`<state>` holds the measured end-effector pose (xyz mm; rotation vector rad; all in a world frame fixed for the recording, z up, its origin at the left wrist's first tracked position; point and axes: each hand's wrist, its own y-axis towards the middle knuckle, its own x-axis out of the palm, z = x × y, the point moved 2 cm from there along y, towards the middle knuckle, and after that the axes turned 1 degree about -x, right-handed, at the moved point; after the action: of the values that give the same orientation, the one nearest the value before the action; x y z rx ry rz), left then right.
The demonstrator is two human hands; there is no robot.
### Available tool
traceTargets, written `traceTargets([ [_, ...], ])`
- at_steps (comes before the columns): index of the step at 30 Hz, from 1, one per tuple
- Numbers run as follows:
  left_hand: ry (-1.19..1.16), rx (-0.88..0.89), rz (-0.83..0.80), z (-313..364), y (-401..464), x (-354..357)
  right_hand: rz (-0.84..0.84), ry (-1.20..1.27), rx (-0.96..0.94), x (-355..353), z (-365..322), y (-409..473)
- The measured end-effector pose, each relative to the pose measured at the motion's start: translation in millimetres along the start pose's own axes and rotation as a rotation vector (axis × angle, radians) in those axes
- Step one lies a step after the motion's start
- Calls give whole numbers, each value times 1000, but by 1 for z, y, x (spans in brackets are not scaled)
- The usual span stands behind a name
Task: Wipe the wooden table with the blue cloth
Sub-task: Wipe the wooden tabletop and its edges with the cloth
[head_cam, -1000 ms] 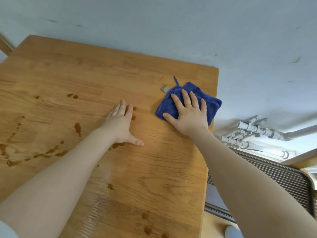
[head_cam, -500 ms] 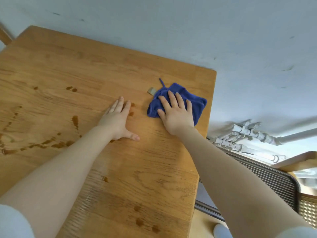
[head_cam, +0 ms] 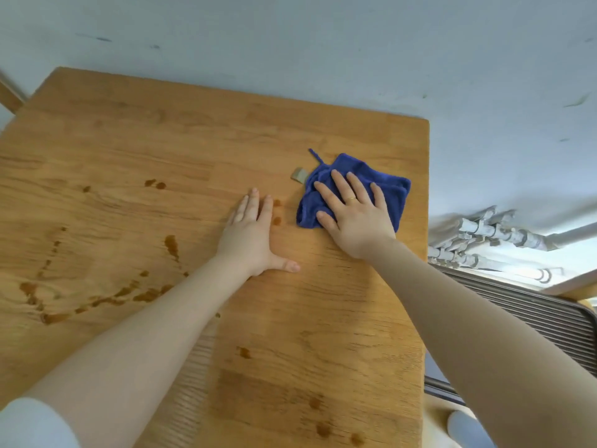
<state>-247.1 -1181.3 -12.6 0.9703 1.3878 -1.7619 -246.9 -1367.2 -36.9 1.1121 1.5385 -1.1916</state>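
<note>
Stains of brown liquid streak the left half of the wooden table, with two small drops just beyond the fingertips of the left hand, which lies flat with fingers straight and together. Right of it, the right hand presses spread fingers on the blue cloth near the table's far right corner. The spill lies well to the cloth's left, so the wipe likely has to sweep leftward past the left hand.

Pale blue wall, white pipes beside ribbed grey radiator, low right
</note>
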Motion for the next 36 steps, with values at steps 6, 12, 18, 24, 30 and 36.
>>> traceTargets([
  [6, -78, 53, 24, -3, -4, -1, 30, 50, 171, 1, -19, 20],
  [12, -357, 149, -89, -31, -7, -23, -17, -45, -27, 17, -71, -43],
  [18, -133, 205, -26, -81, -16, -30, 11, -48, 76, 9, -63, 11],
  [24, 46, 140, -18, -117, -15, -31, 17, -27, 196, 13, -94, 20],
  [30, 49, 86, 22, -123, -4, -34, -51, -61, -73, 15, -110, -6],
  [36, 118, 80, -12, -130, 3, -26, 17, 11, 170, 5, -85, 67],
])
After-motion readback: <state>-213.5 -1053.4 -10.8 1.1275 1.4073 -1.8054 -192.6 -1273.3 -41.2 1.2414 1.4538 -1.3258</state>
